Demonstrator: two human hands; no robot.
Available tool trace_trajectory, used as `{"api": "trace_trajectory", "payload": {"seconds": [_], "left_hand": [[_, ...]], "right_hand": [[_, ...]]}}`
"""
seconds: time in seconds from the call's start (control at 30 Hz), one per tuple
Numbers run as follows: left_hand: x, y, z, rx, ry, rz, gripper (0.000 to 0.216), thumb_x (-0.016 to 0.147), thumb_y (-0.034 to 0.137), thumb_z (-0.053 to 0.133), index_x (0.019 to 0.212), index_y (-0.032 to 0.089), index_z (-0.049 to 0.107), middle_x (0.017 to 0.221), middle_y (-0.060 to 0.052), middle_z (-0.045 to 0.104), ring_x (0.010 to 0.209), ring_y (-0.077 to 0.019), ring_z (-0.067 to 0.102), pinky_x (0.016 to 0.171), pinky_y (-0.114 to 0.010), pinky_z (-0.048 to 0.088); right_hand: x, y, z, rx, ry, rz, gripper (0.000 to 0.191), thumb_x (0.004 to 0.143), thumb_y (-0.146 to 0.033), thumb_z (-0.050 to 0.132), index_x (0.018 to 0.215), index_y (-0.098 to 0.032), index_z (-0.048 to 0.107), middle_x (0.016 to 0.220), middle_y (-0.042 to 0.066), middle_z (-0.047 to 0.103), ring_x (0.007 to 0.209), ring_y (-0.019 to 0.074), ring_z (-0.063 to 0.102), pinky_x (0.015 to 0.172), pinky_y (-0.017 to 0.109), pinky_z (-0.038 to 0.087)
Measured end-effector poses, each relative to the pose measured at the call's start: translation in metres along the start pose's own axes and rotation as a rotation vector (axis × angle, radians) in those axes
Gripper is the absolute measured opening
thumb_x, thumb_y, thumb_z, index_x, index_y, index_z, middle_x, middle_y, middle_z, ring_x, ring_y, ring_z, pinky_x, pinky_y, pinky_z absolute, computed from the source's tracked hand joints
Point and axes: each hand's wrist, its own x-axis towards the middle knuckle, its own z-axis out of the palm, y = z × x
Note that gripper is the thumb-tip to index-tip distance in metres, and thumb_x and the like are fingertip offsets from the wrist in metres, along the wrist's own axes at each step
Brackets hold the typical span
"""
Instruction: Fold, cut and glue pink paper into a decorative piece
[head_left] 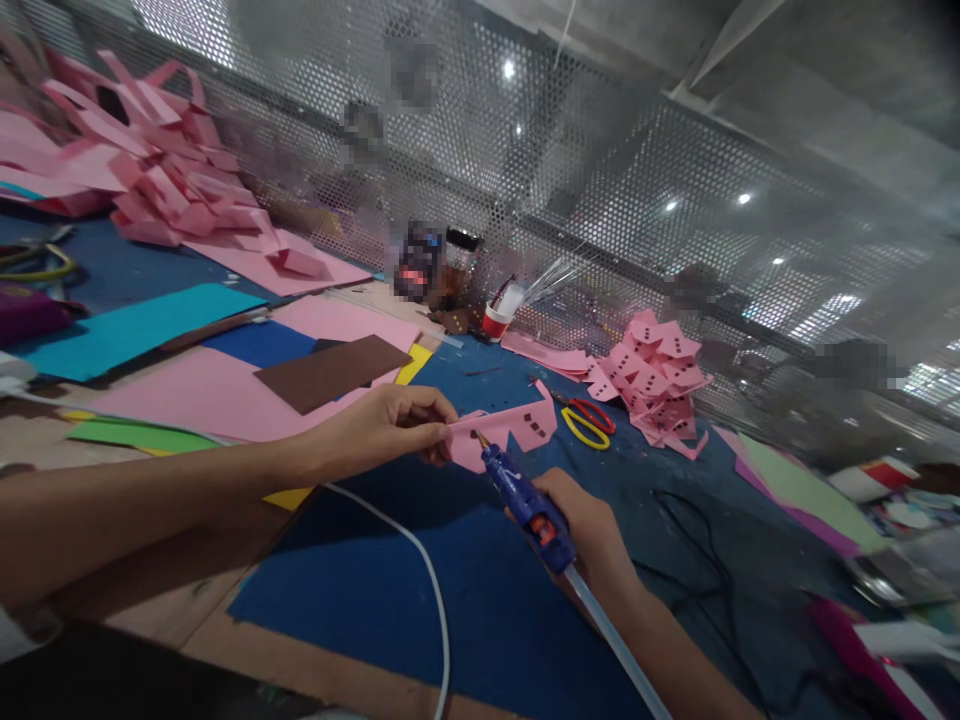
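My left hand (pixel 394 425) pinches one end of a pink paper cut-out (pixel 510 432) with small square holes, held up over the blue sheet (pixel 420 590). My right hand (pixel 585 525) grips a blue hot glue gun (pixel 529 500). Its nozzle touches the lower edge of the pink cut-out. A clear glue stick (pixel 615 640) sticks out of the gun's back, and a white cord (pixel 420 570) runs down toward me.
A heap of similar pink cut-outs (pixel 652 375) lies ahead, with red and yellow scissors (pixel 589 420) beside it. Pink, brown, teal and green sheets (pixel 225 390) cover the left. More pink scraps (pixel 157 170) pile at the far left. A perforated metal screen (pixel 570 170) backs the table.
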Motion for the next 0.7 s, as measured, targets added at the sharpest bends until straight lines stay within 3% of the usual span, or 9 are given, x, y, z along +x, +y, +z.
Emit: {"api": "trace_trajectory", "payload": {"seconds": [0.1,0.27,0.43,0.7], "left_hand": [[-0.001,0.000,-0.001,-0.004,-0.003,0.000,0.020,0.091,0.037,0.064,0.094,0.017,0.064,0.082,-0.001,0.074,0.076,-0.0144,0.070,0.076,-0.027,0.058],[0.002,-0.003,-0.004,-0.003,0.023,0.002,0.020,0.091,0.037,0.063,0.093,0.017,0.065,0.082,-0.003,0.074,0.075,-0.0154,0.071,0.075,-0.028,0.058],[0.005,-0.009,-0.006,0.017,0.024,0.016,0.022,0.091,0.038,0.064,0.093,0.017,0.067,0.082,-0.004,0.075,0.074,-0.0154,0.070,0.072,-0.028,0.058],[0.006,-0.013,-0.009,0.054,0.096,0.013,0.022,0.089,0.040,0.067,0.093,0.019,0.069,0.088,-0.004,0.078,0.084,-0.0170,0.072,0.081,-0.028,0.057]], "right_hand": [[-0.001,-0.001,0.001,0.024,-0.028,-0.009,0.029,0.076,-0.003,0.058,0.098,-0.022,0.063,0.090,0.000,0.064,0.080,0.0142,0.064,0.070,0.022,0.041],[-0.002,-0.002,0.004,0.043,0.070,-0.015,0.029,0.075,-0.001,0.054,0.093,-0.022,0.064,0.084,-0.001,0.062,0.073,0.0124,0.062,0.065,0.020,0.040],[-0.002,-0.003,0.002,0.001,0.078,-0.042,0.035,0.068,0.002,0.056,0.094,-0.022,0.062,0.087,-0.001,0.063,0.075,0.0129,0.063,0.067,0.020,0.042],[-0.001,0.005,0.001,-0.091,0.061,-0.049,0.021,0.081,-0.007,0.061,0.095,-0.022,0.064,0.086,-0.001,0.065,0.073,0.0118,0.065,0.067,0.019,0.043]]}}
